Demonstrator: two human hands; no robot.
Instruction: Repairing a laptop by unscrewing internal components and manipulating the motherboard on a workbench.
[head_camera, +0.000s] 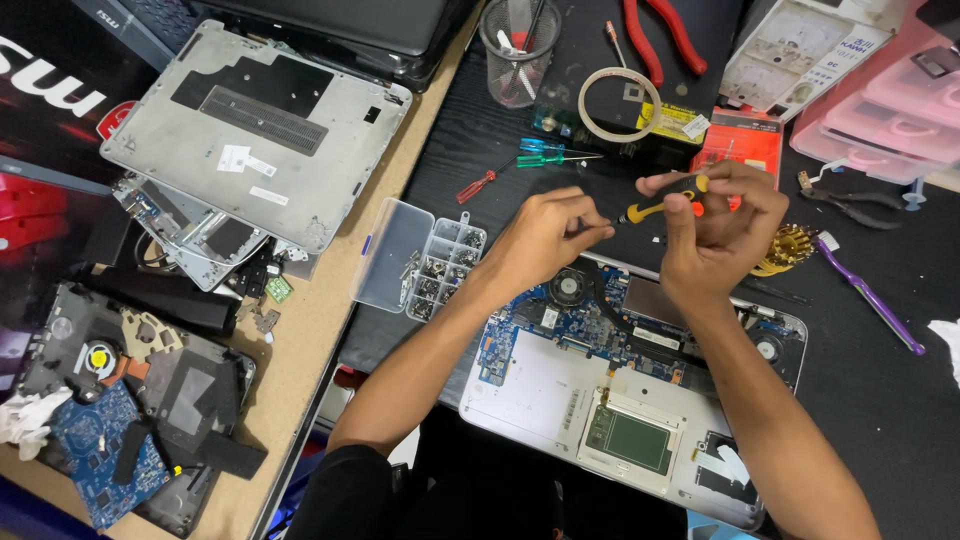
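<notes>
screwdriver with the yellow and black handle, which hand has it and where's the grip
The right hand holds the screwdriver by its handle end. The left hand pinches at the tip end of its shaft, above the opened laptop.

Bare dark mat just beyond the gripped screwdriver (655, 208), tape roll (619, 104) and loose screwdrivers (540, 156) farther ahead, open screw box (425, 259) left of the grip, opened laptop (620, 400) directly beneath, purple tool (868, 295) to the right.
</notes>
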